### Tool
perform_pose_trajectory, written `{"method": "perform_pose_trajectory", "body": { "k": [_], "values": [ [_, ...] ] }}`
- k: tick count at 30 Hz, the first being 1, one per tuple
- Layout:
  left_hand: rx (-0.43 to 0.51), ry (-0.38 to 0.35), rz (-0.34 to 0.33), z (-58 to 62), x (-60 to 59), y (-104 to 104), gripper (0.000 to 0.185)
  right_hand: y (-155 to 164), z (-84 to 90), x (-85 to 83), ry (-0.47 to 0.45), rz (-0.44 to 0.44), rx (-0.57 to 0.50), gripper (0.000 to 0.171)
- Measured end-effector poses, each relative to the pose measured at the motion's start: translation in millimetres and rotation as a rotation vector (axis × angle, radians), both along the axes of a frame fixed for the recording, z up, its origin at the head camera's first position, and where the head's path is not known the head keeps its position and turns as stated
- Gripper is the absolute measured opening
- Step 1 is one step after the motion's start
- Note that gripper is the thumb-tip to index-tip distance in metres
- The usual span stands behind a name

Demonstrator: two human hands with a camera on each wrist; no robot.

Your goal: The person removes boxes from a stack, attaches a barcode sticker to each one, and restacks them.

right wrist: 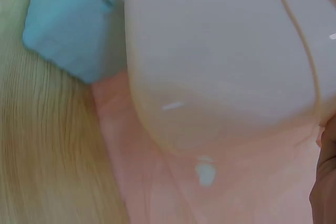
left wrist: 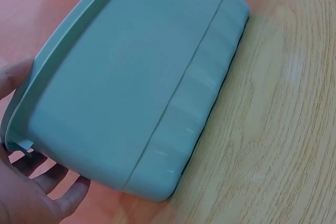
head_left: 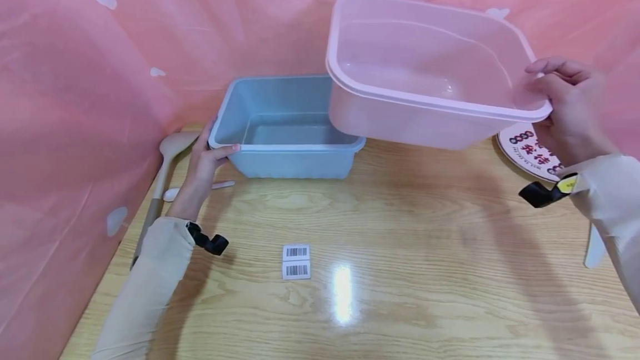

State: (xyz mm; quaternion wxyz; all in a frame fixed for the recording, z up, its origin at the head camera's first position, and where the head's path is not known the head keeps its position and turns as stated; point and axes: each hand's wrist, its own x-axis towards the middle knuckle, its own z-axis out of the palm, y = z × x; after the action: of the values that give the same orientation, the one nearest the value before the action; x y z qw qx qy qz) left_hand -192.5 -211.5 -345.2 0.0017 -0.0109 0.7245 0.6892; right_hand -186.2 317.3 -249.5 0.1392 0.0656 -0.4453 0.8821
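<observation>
A pink plastic bin (head_left: 395, 121) is held up above the table by my right hand (head_left: 570, 104), which grips its right end at the rim. Its open top tilts toward me, and the inside holds nothing. To the left stands a blue-grey plastic bin (head_left: 295, 160), whose right end the pink one partly covers in the head view. My left hand (head_left: 202, 160) grips the blue-grey bin at its left front corner, thumb over the rim. In the left wrist view the fingers (left wrist: 71, 195) lie against the bin's outer wall under the rim.
At the left lie a long-handled spatula or spoon (head_left: 172, 146) and a small white spoon (head_left: 171, 194). Two barcode labels (head_left: 296, 261) are on the wooden table (head_left: 400, 282). A printed plate (head_left: 530, 151) and a pale handle (head_left: 595, 249) lie at the right. Pink cloth (head_left: 275, 15) hangs behind.
</observation>
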Motion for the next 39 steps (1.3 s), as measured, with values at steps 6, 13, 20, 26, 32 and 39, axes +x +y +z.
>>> {"method": "perform_pose_trajectory", "body": {
  "k": [6, 13, 20, 26, 32, 39],
  "values": [
    [-0.007, -0.004, 0.007, -0.1, -0.9, 1, 0.082, 27, -9.3, 4.0, -0.062, -0.022, 0.017, 0.021],
    [0.0, -0.019, 0.014, -1.7, -1.8, 2, 0.081, 51, -19.9, 3.1, -0.077, -0.059, -0.002, 0.024],
    [0.001, -0.006, 0.015, -3.7, -0.4, 1, 0.08, 71, -35.0, 2.3, -0.033, -0.044, -0.034, 0.027],
    [0.014, -0.003, 0.002, -6.1, 0.6, 0, 0.08, 83, -49.5, 4.3, 0.017, -0.018, -0.056, 0.026],
    [0.024, -0.02, 0.003, -6.2, 0.1, 2, 0.082, 89, -60.8, 3.2, 0.008, 0.009, 0.009, 0.028],
    [0.007, -0.022, 0.01, -5.7, 0.1, 0, 0.082, 89, -74.4, -0.1, -0.06, 0.007, 0.09, 0.027]
  ]
}}
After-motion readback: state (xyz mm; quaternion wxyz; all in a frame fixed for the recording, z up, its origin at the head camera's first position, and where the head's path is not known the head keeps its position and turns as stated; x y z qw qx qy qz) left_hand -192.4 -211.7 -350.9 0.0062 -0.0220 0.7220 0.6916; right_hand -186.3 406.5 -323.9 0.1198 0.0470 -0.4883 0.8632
